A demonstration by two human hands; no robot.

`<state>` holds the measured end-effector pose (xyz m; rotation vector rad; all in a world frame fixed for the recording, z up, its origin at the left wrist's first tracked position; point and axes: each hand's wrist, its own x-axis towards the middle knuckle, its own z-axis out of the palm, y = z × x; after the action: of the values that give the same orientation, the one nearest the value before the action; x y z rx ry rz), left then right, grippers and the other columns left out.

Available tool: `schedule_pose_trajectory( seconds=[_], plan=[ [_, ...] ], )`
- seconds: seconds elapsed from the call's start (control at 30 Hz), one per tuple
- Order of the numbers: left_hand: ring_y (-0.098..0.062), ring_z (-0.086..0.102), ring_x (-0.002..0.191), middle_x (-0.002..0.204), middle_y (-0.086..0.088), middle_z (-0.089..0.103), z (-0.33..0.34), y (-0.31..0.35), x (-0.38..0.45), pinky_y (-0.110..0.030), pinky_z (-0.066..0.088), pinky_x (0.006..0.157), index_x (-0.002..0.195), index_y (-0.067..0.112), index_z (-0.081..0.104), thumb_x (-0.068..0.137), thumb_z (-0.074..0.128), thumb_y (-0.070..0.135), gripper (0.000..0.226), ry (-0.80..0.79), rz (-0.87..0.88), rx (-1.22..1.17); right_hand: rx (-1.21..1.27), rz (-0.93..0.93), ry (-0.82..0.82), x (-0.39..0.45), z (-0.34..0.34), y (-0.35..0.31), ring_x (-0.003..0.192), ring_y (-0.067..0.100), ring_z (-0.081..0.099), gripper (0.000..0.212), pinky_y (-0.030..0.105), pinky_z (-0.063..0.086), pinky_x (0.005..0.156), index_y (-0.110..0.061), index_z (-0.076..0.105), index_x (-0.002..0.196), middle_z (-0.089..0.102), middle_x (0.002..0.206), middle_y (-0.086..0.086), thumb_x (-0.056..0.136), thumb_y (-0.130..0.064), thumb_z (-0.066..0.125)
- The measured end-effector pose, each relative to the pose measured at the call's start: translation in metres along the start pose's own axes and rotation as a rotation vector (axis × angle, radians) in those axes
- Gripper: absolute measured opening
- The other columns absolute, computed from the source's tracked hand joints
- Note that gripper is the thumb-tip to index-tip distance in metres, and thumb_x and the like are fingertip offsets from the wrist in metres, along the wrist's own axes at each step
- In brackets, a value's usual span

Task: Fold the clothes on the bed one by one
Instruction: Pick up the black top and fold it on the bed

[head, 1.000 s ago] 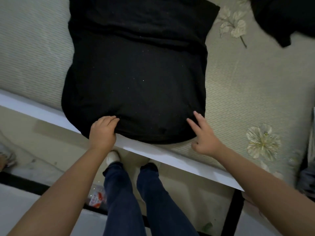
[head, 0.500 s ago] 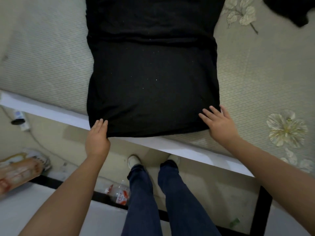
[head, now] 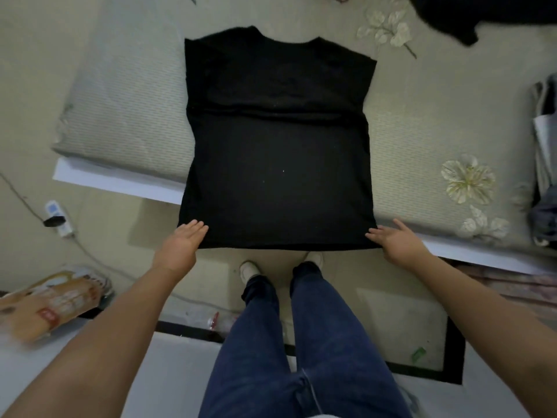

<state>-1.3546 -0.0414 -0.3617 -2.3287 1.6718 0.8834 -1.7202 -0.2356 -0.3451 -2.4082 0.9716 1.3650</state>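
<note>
A black T-shirt (head: 277,152) lies flat on the bed, collar at the far end, sleeves folded in, with a crease across its chest. Its hem reaches past the bed's white front edge (head: 120,182). My left hand (head: 180,245) grips the hem's left corner, fingers stretched over the cloth. My right hand (head: 398,241) grips the hem's right corner the same way. The hem is pulled straight between them. Another black garment (head: 482,16) lies at the bed's far right corner.
The bed has a pale green cover with flower prints (head: 467,179). More cloth is piled at its right edge (head: 545,152). On the floor to the left lie a power strip with cable (head: 57,218) and an orange packet (head: 51,303). My legs stand against the bed.
My view has pulled back, so the whole shirt shows. Both hands slid outward to the hem's two corners and drew the hem straight toward me over the bed's edge.
</note>
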Motion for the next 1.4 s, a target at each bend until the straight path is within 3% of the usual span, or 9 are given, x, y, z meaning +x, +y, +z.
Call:
schedule_pose_trajectory(
  seconds=[0.1,0.17,0.27,0.63,0.73,0.87,1.13,1.3,1.4],
  plan=[
    [-0.022,0.03,0.136,0.147,-0.013,0.032,-0.032,-0.009,0.016,-0.026,0.02,0.106,0.14,0.006,0.033,0.089,0.037,-0.008,0.054,0.117,-0.077,0.042,0.039,0.135,0.109,0.001,-0.026,0.003,0.142,0.012,0.011,0.06,0.036,0.002,0.115,-0.022,0.014,0.146,0.014,0.155,-0.005,0.092,-0.004,0.033],
    [-0.032,0.052,0.113,0.125,-0.021,0.054,-0.059,-0.006,0.035,-0.037,0.038,0.083,0.124,0.001,0.05,0.086,0.042,-0.005,0.039,0.133,-0.131,0.061,0.102,0.243,0.186,0.004,-0.053,0.011,0.143,0.014,0.012,0.06,0.038,0.003,0.115,-0.021,0.015,0.146,0.017,0.154,-0.005,0.092,-0.004,0.034],
    [-0.035,0.057,0.09,0.1,-0.02,0.059,-0.099,0.002,0.068,-0.035,0.035,0.064,0.102,0.001,0.054,0.083,0.047,-0.004,0.021,0.175,-0.149,0.133,0.136,0.364,0.273,0.011,-0.095,0.025,0.143,0.018,0.011,0.057,0.042,0.003,0.115,-0.018,0.015,0.146,0.018,0.154,-0.002,0.094,-0.009,0.035],
    [-0.027,0.048,0.105,0.111,-0.012,0.053,-0.202,-0.002,0.205,-0.032,0.039,0.075,0.108,0.007,0.049,0.09,0.042,0.008,0.02,0.283,-0.16,0.409,0.274,0.546,0.428,0.114,-0.222,0.098,0.137,0.025,0.026,0.046,0.045,0.009,0.114,-0.01,0.031,0.139,0.039,0.142,0.01,0.094,-0.009,0.033],
    [-0.029,0.05,0.102,0.105,-0.015,0.058,-0.219,-0.007,0.245,-0.036,0.036,0.079,0.102,0.004,0.054,0.088,0.044,0.007,0.017,0.308,-0.152,0.377,0.276,0.527,0.432,0.153,-0.248,0.12,0.119,0.026,0.047,0.03,0.047,0.01,0.113,-0.009,0.055,0.115,0.059,0.118,0.01,0.089,-0.009,0.04],
    [-0.024,0.048,0.106,0.107,-0.005,0.059,-0.231,-0.014,0.304,-0.031,0.033,0.083,0.103,0.012,0.054,0.092,0.038,0.014,0.02,0.254,-0.171,0.452,0.208,0.523,0.364,0.203,-0.277,0.145,0.107,0.021,0.056,0.026,0.048,0.003,0.114,-0.016,0.062,0.097,0.066,0.101,0.003,0.085,-0.008,0.041],
    [-0.023,0.048,0.106,0.102,-0.002,0.064,-0.248,-0.014,0.428,-0.032,0.03,0.087,0.098,0.014,0.061,0.086,0.043,0.011,0.021,0.244,-0.211,0.443,0.16,0.544,0.352,0.288,-0.313,0.187,0.106,0.022,0.057,0.026,0.031,0.033,0.096,-0.017,0.062,0.105,0.065,0.108,0.004,0.085,-0.015,0.046],
    [-0.033,0.033,0.126,0.13,-0.02,0.046,-0.222,0.0,0.467,-0.049,0.012,0.107,0.131,0.001,0.04,0.088,0.042,0.003,0.043,0.406,-0.238,0.195,0.362,0.64,0.436,0.331,-0.306,0.181,0.125,0.031,0.038,0.037,0.043,0.023,0.109,-0.004,0.045,0.124,0.048,0.129,0.017,0.088,-0.012,0.042],
    [-0.033,0.019,0.139,0.145,-0.019,0.032,-0.191,0.025,0.455,-0.05,0.005,0.111,0.136,0.001,0.038,0.093,0.043,0.011,0.044,0.359,-0.05,0.114,0.527,0.567,0.502,0.336,-0.287,0.16,0.138,0.033,0.016,0.05,0.049,0.013,0.112,0.0,0.033,0.136,0.025,0.147,0.021,0.088,-0.01,0.044]
  ],
)
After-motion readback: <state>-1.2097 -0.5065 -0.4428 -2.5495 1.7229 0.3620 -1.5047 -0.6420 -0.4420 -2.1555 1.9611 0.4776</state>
